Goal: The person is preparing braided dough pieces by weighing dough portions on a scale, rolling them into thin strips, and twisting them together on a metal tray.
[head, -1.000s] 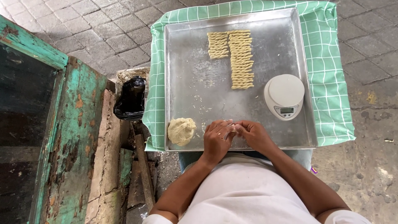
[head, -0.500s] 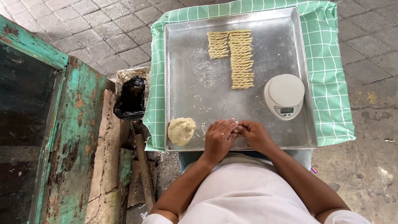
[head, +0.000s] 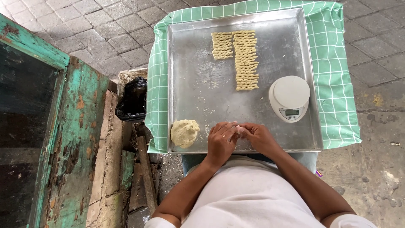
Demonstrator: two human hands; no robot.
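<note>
Green checked cloth [head: 337, 76] spread under the metal tray [head: 194, 84], upper middle of the frame. Small white digital scale [head: 290, 97] sitting right of centre. Black plastic bag [head: 133, 101] just left of the cloth. Peeling teal wooden frame [head: 71, 139] down the left side, grey paving stones [head: 84, 33] along the top.
</note>
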